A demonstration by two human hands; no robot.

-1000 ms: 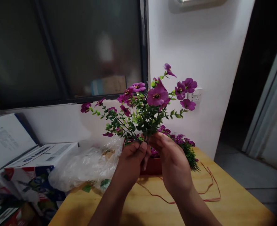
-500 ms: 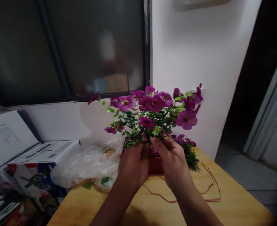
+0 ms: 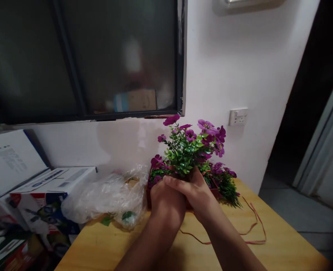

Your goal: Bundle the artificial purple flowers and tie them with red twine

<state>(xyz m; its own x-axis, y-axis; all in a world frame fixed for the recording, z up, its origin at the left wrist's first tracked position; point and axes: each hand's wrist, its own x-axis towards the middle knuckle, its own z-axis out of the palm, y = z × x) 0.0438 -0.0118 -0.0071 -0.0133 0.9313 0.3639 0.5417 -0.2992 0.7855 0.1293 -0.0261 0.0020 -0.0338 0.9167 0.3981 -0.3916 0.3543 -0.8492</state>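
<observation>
A bunch of purple flowers (image 3: 187, 153) with green leaves stands up from my two hands, in front of the wall. My left hand (image 3: 168, 195) is closed around its lower stems, though most of its fingers are turned away from view. Overlapping it, my right hand (image 3: 194, 189) wraps the same stems, its thumb lying across the left hand. Behind both hands is a red box (image 3: 215, 192) with greenery and purple blossoms in it, partly hidden by my hands. A second flower bunch (image 3: 227, 184) lies at the box's right side.
Crumpled clear plastic wrapping (image 3: 104, 197) covers the table's left side, near a loose green leaf (image 3: 106, 221). A thin reddish string (image 3: 257, 242) curls over the wooden table (image 3: 279, 244) at right. Printed cartons (image 3: 67, 177) stand left. A socket (image 3: 238, 117) is on the wall.
The flower bunch has turned and become narrower, its blossoms drawn closer together. My hands have shifted from side by side to overlapping. The view has moved slightly, showing the wall socket.
</observation>
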